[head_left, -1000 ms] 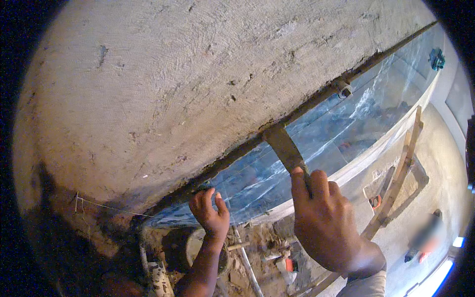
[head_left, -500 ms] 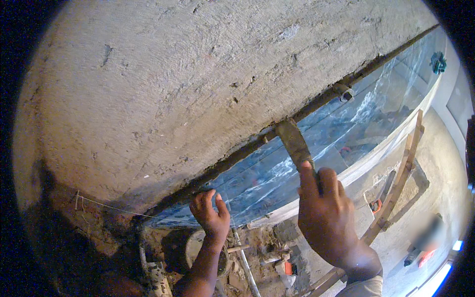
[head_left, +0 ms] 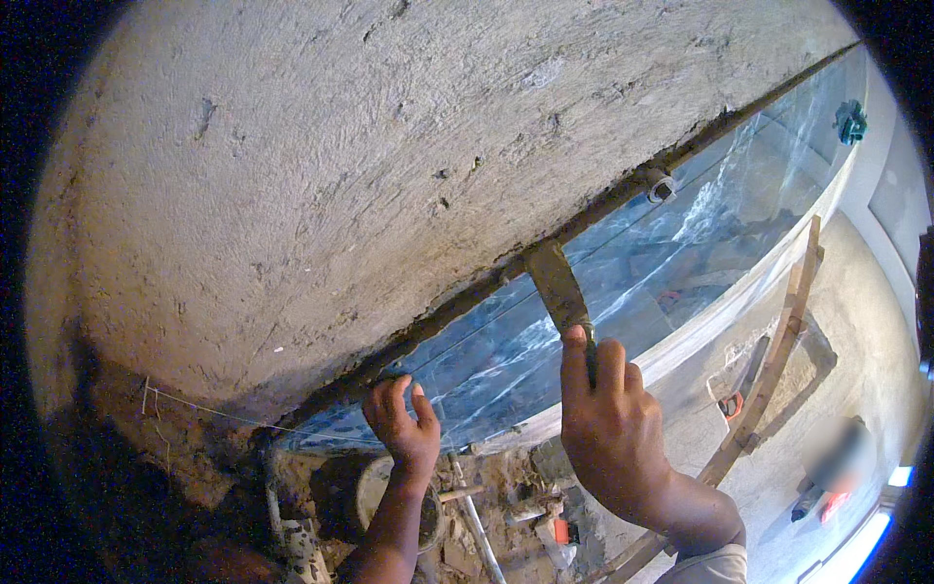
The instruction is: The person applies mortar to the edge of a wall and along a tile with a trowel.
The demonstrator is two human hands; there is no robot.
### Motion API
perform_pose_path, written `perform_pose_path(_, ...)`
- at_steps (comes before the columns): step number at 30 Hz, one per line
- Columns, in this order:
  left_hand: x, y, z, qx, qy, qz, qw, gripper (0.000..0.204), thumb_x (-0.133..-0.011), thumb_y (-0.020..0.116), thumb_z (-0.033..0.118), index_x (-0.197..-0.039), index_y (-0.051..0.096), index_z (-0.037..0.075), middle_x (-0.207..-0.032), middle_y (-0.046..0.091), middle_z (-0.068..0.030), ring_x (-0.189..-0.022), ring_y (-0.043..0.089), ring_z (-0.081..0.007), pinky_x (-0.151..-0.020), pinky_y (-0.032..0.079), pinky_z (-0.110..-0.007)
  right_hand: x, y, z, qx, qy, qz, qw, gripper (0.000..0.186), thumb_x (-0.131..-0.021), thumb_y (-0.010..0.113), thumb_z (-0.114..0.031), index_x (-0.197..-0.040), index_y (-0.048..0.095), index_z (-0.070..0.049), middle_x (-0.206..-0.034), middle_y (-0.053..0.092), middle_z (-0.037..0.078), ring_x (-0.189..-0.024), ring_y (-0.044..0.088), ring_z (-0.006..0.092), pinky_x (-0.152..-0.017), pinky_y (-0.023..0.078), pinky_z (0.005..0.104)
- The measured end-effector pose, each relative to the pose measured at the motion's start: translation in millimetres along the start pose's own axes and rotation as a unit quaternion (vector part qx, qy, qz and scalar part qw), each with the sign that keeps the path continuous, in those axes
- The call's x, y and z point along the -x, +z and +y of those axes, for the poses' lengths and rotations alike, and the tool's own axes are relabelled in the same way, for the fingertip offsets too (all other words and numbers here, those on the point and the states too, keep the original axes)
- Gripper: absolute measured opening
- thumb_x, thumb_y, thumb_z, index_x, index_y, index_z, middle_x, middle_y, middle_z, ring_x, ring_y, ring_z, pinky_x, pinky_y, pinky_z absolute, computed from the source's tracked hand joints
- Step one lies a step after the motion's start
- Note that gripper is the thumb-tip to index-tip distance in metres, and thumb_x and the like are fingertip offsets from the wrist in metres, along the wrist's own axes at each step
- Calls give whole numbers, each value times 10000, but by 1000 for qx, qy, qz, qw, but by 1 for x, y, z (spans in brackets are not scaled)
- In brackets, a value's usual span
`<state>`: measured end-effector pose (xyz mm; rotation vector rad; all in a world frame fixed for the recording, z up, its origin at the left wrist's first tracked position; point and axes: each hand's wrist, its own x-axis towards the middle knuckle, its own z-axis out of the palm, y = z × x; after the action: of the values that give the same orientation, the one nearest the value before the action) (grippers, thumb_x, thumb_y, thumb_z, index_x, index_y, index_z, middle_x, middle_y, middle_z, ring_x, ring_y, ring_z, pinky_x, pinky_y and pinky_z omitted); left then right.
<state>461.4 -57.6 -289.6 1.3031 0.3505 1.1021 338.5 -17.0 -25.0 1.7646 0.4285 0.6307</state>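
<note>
My right hand (head_left: pixel 615 428) grips a scraper (head_left: pixel 559 292) with a flat, mud-coloured blade. The blade's end rests at the dark gap between a rough plastered wall (head_left: pixel 321 175) and a glossy blue panel (head_left: pixel 486 350) with white marble-like streaks. Only a little of the handle shows between the thumb and fingers. Farther left, my left hand (head_left: pixel 401 423) has its fingers bent and the thumb apart, fingertips at the panel's upper edge. I see nothing held in it.
A pipe stub (head_left: pixel 662 185) sticks out of the gap to the right. Below lie a long wooden strip (head_left: pixel 778 370), an orange-handled tool (head_left: pixel 732 404), a round bucket-like container (head_left: pixel 375 492) and a pale pipe (head_left: pixel 477 530). A string (head_left: pixel 214 407) runs along the lower left.
The whole view has shifted slightly, so wall, panel and both hands appear a little farther left. The scraper stays at the gap, in nearly the same place relative to the pipe stub.
</note>
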Motion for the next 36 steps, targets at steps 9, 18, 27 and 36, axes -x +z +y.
perform_pose_path(9,-3,-3,1,-2,13,5,1000,209,-851,650,65,-1051,592,50,-1014,590,-148,-974,539,-358,-895,395,-484,-4,-45,14,-46,48,-91,994,372,-832,588,-40,-1203,594,-51,-953,518,95,-785,606,238,-552,525,363)
perform_pose_path(18,-3,-2,1,1,11,7,1000,211,-843,658,68,-1045,596,57,-999,590,-149,-973,539,-362,-893,398,-481,-27,-53,33,-90,-67,-5,994,306,-784,613,-48,-1084,656,-95,-969,584,45,-846,576,238,-731,478,392)
perform_pose_path(27,-1,-1,-2,-3,15,16,1000,225,-845,649,61,-1061,587,63,-1018,593,-146,-982,544,-354,-905,391,-483,-51,-59,50,9,-88,8,996,261,-806,574,-57,-1040,675,-113,-969,620,43,-905,579,250,-821,449,408)
perform_pose_path(36,-2,-1,-2,3,25,17,1000,224,-846,638,40,-1062,586,67,-1023,596,-139,-985,549,-346,-889,390,-482,-59,-67,90,6,-42,33,999,243,-803,642,-55,-1023,716,-128,-969,676,64,-921,616,274,-845,470,401)
